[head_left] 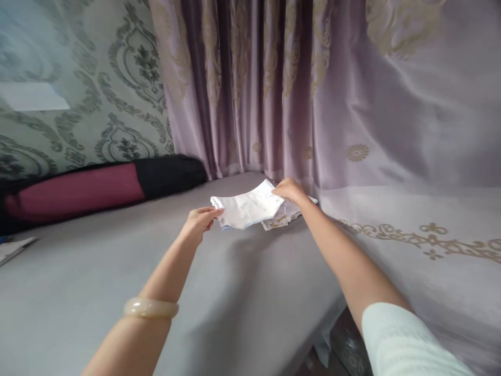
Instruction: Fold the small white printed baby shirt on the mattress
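Note:
A pair of white underpants is stretched out between my two hands over the far end of the bed. My left hand pinches its left end between thumb and fingers. At the upper right corner, my right hand grips the cloth with bent fingers. A pale blue edge shows beneath the white fabric at the lower left. Partly hidden behind the underpants and my right hand is a small stack of folded clothes, whitish with some brown-gold marks.
Grey sheeting covers the bed. A long maroon and black bag lies along the patterned wall. Purple curtains hang behind and to the right. A flat whitish item rests at the left edge. The bed's edge drops away at lower right.

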{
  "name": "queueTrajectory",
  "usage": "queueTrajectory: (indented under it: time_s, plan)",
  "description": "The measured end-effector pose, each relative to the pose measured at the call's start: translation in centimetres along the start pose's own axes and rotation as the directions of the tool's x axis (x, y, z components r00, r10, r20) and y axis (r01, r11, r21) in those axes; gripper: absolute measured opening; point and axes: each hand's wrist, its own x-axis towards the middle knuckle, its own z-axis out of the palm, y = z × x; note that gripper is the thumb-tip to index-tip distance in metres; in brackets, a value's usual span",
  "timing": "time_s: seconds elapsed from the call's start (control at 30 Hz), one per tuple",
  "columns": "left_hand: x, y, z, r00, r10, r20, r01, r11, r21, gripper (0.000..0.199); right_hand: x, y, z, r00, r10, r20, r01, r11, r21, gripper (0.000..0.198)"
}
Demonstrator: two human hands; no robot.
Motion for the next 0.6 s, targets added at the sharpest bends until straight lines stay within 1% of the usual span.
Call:
queueTrajectory:
  time_s: [0.07, 0.13, 0.2, 0.27, 0.4, 0.5, 0.6]
  plan:
    - [0.5, 0.2, 2.9, 1.0, 0.003, 0.026, -0.001, 0.999, -0.049, 0.03, 1.2, 1.7, -1.1, 0.997, 0.079, 0.006, -0.079, 0.997, -0.007, 0.013]
    - [1.0, 0.2, 5.5, 0.999, -0.01, 0.039, 0.014, 0.996, -0.09, 0.028, 2.2, 3.3, -1.7, 0.989, 0.147, 0.021, -0.148, 0.988, 0.037, 0.011]
    - [1.4, 0.2, 7.7, 0.999, -0.03, 0.037, 0.034, 0.992, -0.118, 0.025, 3.1, 4.6, -1.9, 0.982, 0.186, 0.012, -0.186, 0.976, 0.108, 0.01]
    - [1.8, 0.1, 9.5, 0.998, -0.047, 0.038, 0.052, 0.991, -0.124, 0.022, 3.6, 5.6, -1.9, 0.979, 0.204, -0.004, -0.201, 0.966, 0.161, 0.012]
    - [2.5, 0.0, 11.7, 0.997, -0.059, 0.054, 0.064, 0.992, -0.11, 0.02, 4.3, 6.7, -1.5, 0.971, 0.232, -0.062, -0.218, 0.96, 0.177, 0.016]
    - [3.0, -0.3, 12.8, 0.996, -0.062, 0.064, 0.068, 0.993, -0.097, 0.024, 4.6, 7.3, -1.1, 0.958, 0.247, -0.149, -0.227, 0.964, 0.135, 0.017]
    - [3.4, -0.8, 14.0, 0.995, -0.058, 0.077, 0.064, 0.995, -0.077, 0.027, 5.1, 7.9, -0.8, 0.948, 0.231, -0.217, -0.218, 0.972, 0.081, 0.025]
